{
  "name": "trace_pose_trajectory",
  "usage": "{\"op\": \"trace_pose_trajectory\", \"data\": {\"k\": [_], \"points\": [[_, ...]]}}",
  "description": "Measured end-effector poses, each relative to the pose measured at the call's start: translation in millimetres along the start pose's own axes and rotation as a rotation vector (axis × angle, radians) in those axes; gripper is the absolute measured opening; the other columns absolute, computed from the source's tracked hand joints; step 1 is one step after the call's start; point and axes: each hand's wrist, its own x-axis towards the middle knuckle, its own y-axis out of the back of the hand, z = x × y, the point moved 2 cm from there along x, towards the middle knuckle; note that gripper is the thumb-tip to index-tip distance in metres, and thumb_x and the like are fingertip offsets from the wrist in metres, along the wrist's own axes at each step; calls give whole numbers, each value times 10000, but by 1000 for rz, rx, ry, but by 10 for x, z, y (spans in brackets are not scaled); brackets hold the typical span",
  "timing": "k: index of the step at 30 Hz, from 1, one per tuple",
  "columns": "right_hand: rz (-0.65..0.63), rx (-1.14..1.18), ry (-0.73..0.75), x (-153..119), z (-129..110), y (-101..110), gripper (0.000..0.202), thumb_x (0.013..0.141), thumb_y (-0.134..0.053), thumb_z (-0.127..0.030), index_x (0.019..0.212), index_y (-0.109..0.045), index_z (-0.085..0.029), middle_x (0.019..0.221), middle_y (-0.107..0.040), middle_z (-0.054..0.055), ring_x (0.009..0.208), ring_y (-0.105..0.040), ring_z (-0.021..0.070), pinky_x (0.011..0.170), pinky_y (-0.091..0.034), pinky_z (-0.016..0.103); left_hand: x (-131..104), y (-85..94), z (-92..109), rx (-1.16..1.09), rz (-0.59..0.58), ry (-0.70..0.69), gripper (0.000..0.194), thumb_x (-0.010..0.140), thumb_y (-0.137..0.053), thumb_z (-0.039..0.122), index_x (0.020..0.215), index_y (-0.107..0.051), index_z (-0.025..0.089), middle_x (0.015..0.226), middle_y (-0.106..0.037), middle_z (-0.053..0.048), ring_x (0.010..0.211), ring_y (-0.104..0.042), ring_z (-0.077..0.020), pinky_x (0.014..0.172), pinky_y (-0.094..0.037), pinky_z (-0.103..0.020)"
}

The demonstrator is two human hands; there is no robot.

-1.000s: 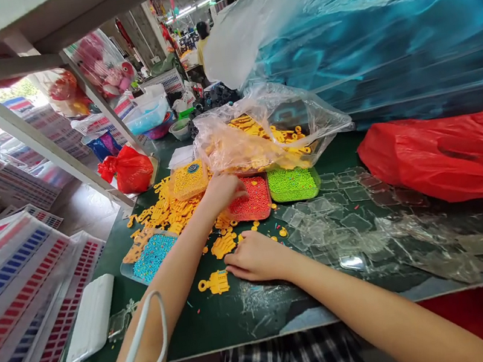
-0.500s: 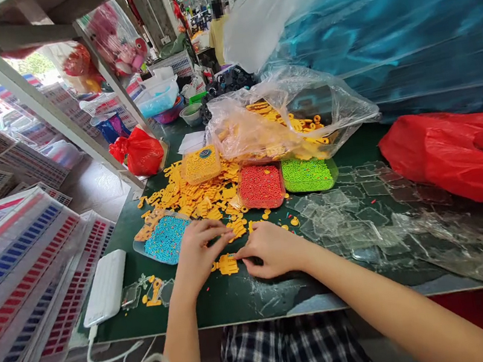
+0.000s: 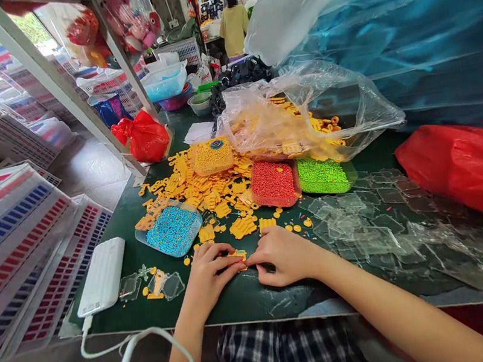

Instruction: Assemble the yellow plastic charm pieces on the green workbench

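My left hand (image 3: pixel 210 274) has its thumb and fingers closed on a small flat yellow plastic piece (image 3: pixel 239 256), low above the green tabletop. From the other side, my right hand (image 3: pixel 283 257) presses its index fingertip to the piece's right edge, its other fingers curled and their undersides hidden. Just beyond the hands lie more loose yellow pieces (image 3: pixel 243 226). A clear tray of blue beads (image 3: pixel 173 228) stands beyond my left hand. Trays of red beads (image 3: pixel 273 183) and green beads (image 3: pixel 323 175) stand beyond my right hand.
A heap of yellow pieces (image 3: pixel 196 182) carries a tray of yellow beads (image 3: pixel 212 156). Clear plastic squares (image 3: pixel 353 224) spread to the right, near a red bag (image 3: pixel 463 164). A white power bank (image 3: pixel 103 276) with a cable lies left. A person (image 3: pixel 234 26) is far behind.
My left hand has come down onto the yellow piece, its fingers now meeting it. My right index finger stays at the piece's edge. The whole view has shifted slightly.
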Motion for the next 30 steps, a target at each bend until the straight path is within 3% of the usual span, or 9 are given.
{"op": "trace_pose_trajectory", "data": {"k": [6,13,30], "points": [[-14,-4,-4,-6,2,0,243,777,-505,-222,799,-747,-205,545,-636,28,505,-467,132,651,-269,309,-3,21,11,-36,5,16,157,873,-644,403,907,-780,331,982,-727,-17,908,-575,-209,829,-463,-375],[-4,0,2,-11,22,10,242,767,-501,-215,786,-742,-200,550,-644,33,499,-462,128,618,-234,301,-46,81,29,-4,216,68,242,921,-571,414,901,-776,286,906,-720,-25,889,-571,-209,829,-430,-376],[-10,5,-10,-24,23,9,243,777,-498,-219,778,-740,-201,540,-637,27,507,-464,129,632,-252,307,-45,75,14,22,135,144,229,886,-620,433,800,-768,281,853,-728,-3,860,-584,-208,838,-408,-392]]}}
